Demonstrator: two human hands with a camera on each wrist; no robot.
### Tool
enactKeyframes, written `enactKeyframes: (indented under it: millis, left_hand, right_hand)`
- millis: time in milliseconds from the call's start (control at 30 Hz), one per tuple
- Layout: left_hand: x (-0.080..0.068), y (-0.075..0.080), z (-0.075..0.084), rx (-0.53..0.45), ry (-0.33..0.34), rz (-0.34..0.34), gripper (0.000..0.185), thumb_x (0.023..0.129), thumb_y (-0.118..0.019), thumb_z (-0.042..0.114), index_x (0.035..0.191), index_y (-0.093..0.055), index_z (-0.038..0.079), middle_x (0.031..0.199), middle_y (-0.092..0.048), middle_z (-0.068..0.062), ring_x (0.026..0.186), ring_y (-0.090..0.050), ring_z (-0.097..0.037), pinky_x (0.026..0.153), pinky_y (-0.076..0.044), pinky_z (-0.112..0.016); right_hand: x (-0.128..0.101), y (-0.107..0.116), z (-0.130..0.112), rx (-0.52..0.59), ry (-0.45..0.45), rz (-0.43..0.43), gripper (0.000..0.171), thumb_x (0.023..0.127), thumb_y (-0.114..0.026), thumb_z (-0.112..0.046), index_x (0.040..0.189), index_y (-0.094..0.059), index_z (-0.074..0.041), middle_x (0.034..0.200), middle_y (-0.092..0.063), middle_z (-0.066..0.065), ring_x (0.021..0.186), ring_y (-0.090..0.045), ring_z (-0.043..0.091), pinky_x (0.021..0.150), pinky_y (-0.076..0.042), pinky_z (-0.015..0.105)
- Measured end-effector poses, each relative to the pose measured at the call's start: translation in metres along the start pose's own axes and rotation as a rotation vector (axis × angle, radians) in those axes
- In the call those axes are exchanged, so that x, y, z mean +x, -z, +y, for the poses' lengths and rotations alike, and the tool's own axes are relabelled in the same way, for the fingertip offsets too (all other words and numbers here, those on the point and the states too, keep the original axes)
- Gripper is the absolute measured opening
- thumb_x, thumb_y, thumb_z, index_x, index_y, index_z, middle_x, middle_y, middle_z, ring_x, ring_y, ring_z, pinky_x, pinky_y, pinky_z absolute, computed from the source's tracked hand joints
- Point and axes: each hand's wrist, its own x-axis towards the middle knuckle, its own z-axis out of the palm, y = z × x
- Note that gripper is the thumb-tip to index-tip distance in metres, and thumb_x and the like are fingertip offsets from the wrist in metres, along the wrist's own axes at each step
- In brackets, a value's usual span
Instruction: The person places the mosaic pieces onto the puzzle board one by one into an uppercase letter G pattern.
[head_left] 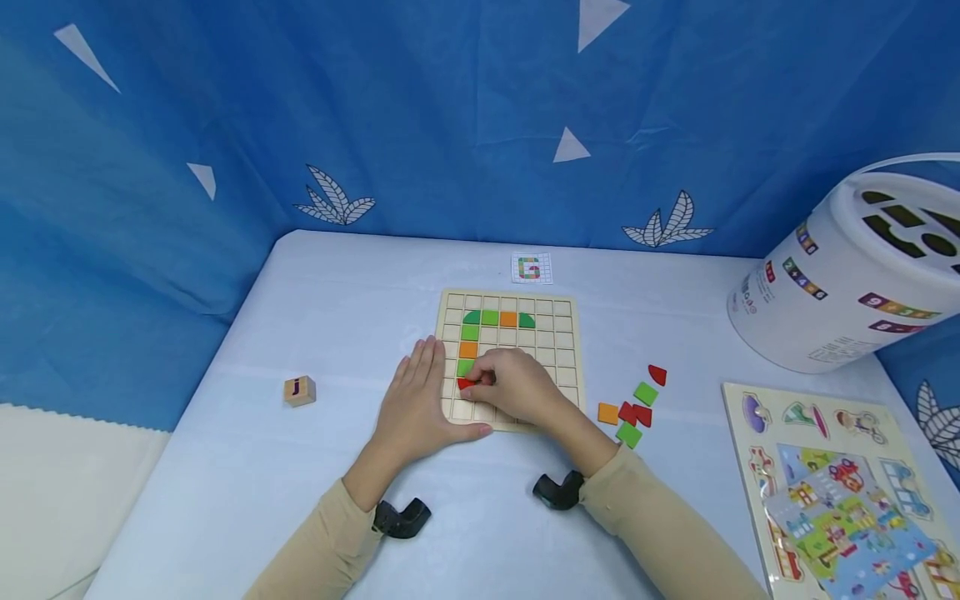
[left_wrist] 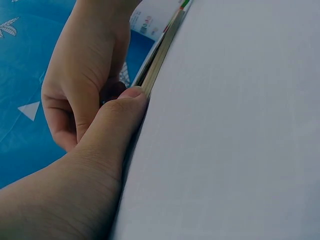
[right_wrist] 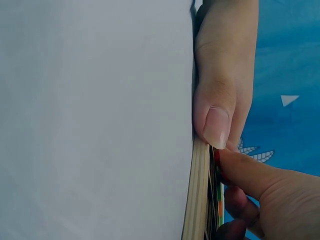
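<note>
Table [head_left: 315, 292]: hands crowd board's [head_left: 558, 333] left edge.

I see a pale wooden grid board [head_left: 558, 350] under both hands, carrying green and orange tiles [head_left: 489, 317] in a curved line beyond the fingers. My right hand [head_left: 517, 385] pinches a red tile [head_left: 466, 383], with a green one just above it. My left hand [head_left: 416, 400] lies flat on the board's edge; both sleeves are beige. To the right of the right hand lie loose tiles [head_left: 633, 408]: orange, red and green. Left of the left hand sits a tan wooden cube [head_left: 299, 390] with a purple letter. Far right are a white bucket [head_left: 840, 275] with coloured labels and a multicoloured picture puzzle [head_left: 840, 492]. The table [head_left: 315, 292] is pale blue-white; the backdrop [head_left: 225, 125] is blue with white triangles and leaves.
</note>
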Motion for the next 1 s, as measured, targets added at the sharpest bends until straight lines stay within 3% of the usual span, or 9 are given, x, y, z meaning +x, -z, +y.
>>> enactKeyframes:
  millis: [267,400,600,1000]
  left_hand:
    - [0.0001,0.0011,0.0000,-0.004,0.000,0.006,0.138,0.064,-0.050,0.096,0.159,-0.009,0.004,0.168,-0.006,-0.011,0.157,-0.001,-0.025,0.127,-0.008,-0.047]
    - [0.0001,0.0007,-0.0001,-0.004,-0.003,0.007,0.138,0.064,-0.049,0.096,0.159,-0.009,0.004,0.168,-0.006,-0.011,0.157,-0.002,-0.025,0.127,-0.008,-0.047]
    - [-0.0002,0.0006,0.0002,-0.009,0.001,0.001,0.138,0.064,-0.050,0.096,0.159,-0.009,0.004,0.168,-0.006,-0.010,0.157,-0.001,-0.024,0.127,-0.008,-0.047]
    - [-0.0003,0.0006,0.0000,-0.003,-0.001,0.010,0.139,0.063,-0.050,0.096,0.159,-0.009,0.004,0.168,-0.007,-0.011,0.157,-0.002,-0.025,0.127,-0.009,-0.047]
  right_hand:
    - [-0.0007,0.0028,-0.0042,-0.112,0.062,0.017,0.015,0.082,-0.081,-0.037,0.090,-0.082,-0.024,0.076,-0.069,-0.016,0.070,-0.056,0.000,0.066,-0.046,0.022]
    - [-0.0019,0.0038,-0.0044,-0.157,0.101,0.026,0.016,0.082,-0.080,-0.038,0.091,-0.082,-0.025,0.073,-0.068,-0.016,0.067,-0.055,0.000,0.065,-0.045,0.022]
    - [-0.0026,0.0018,-0.0009,-0.154,0.119,0.053,0.013,0.082,-0.080,-0.039,0.082,-0.081,-0.026,0.069,-0.065,-0.018,0.066,-0.052,-0.001,0.066,-0.045,0.021]
    - [-0.0002,-0.0012,0.0032,-0.107,0.101,0.046,0.012,0.081,-0.082,-0.039,0.083,-0.081,-0.027,0.071,-0.067,-0.020,0.068,-0.055,-0.001,0.069,-0.046,0.022]
